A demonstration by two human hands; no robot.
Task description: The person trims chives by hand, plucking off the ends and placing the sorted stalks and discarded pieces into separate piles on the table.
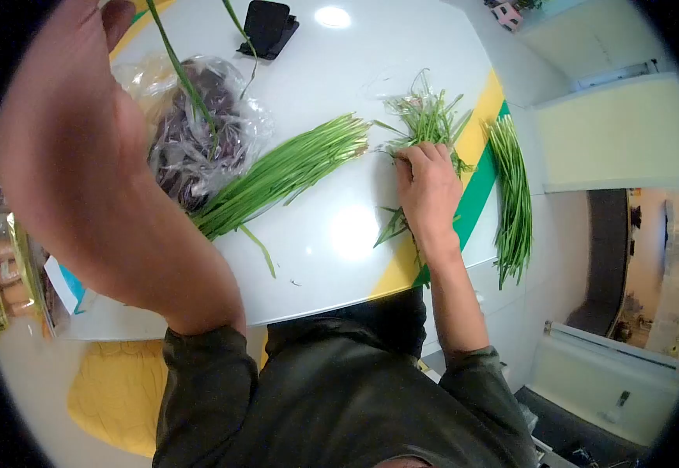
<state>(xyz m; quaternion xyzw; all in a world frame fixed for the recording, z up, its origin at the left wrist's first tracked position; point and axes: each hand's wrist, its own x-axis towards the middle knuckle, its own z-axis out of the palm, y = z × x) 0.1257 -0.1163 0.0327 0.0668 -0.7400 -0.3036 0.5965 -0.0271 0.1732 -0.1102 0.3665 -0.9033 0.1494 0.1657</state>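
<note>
My left hand (82,70) is raised close to the camera at the upper left, its fingertips partly cut off by the frame. Long green garlic chive blades (180,66) dangle in the air beside it and appear held there. My right hand (431,183) rests low over a loose heap of chive scraps (429,117), with thumb and fingers pinched together on scraps at its near edge. Between the hands lies a thick bundle of garlic chives (289,168), pale cut ends toward the right. Another neat chive bundle (513,199) lies along the table's right side.
A clear plastic bag of dark purple produce (199,117) sits behind my left forearm. A black folding stand (267,30) is at the back of the white table (316,273). Packaged food (8,273) stands at far left, and a yellow cloth-covered seat (113,390) is below.
</note>
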